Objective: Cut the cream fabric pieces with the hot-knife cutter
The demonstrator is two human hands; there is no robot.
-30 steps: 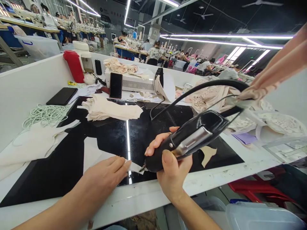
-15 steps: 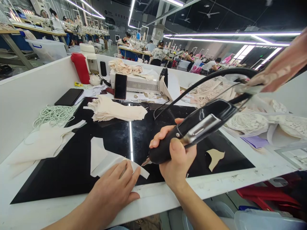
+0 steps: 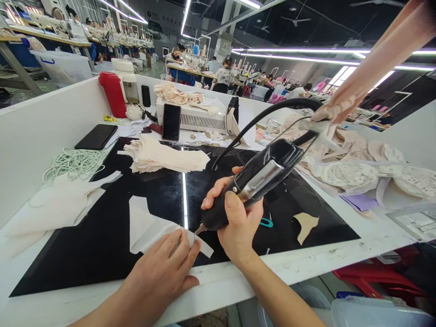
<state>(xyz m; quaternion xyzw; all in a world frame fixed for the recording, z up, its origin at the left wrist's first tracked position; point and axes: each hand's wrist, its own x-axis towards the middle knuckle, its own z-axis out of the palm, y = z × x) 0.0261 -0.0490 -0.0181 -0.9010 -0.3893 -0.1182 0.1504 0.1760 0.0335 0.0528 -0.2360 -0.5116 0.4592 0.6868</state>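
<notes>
Just left of the right hand (image 3: pixel 238 229) and its grip, clenched round the black corded cutter (image 3: pixel 254 179), the tip meets the white fabric piece (image 3: pixel 145 225) that the spread left hand (image 3: pixel 163 272) pins to the surface (image 3: pixel 85 247); looks mid-cut, wants steadiness.

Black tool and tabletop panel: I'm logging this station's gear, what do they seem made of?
Black tool: glossy moulded plastic by its sheen, with a brushed metal strip along the body. Tabletop panel: probably glass or polished acrylic; it mirrors the ceiling light as a sharp line.

2 phones (image 3: pixel 171 121) (image 3: pixel 96 136), 1 cutter (image 3: pixel 259 179), 1 red flask (image 3: pixel 113 94), prob. 4 fabric piles (image 3: pixel 163 156).
</notes>
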